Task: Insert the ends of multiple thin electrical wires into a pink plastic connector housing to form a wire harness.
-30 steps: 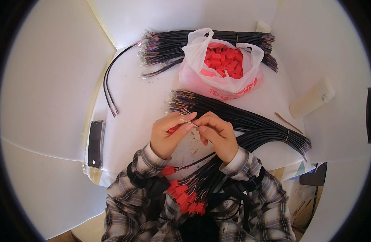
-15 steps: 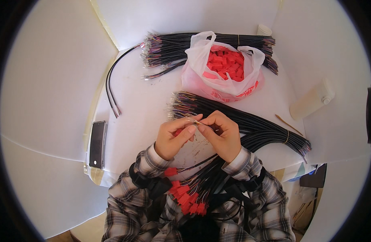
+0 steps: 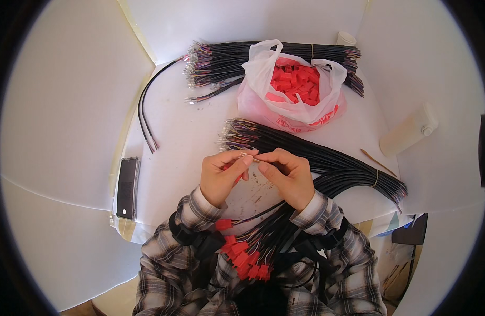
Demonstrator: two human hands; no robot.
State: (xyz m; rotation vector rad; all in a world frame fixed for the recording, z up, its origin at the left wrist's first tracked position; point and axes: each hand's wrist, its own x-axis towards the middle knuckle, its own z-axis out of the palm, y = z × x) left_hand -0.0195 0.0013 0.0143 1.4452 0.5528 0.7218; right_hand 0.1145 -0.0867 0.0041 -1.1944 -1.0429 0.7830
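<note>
Thin pale wire ends (image 3: 251, 155) are above the white table (image 3: 184, 131), pinched in the fingers of the left hand (image 3: 215, 178) and right hand (image 3: 290, 178); the left fingers also curl round a small red plastic connector (image 3: 226, 167). Just beyond lies a thick black cable bundle (image 3: 316, 147). Farther back, a white plastic bag (image 3: 263, 108) partly blocks another black bundle (image 3: 221, 63). Red-connectored black cables (image 3: 266, 229) crowd between the forearms.
</note>
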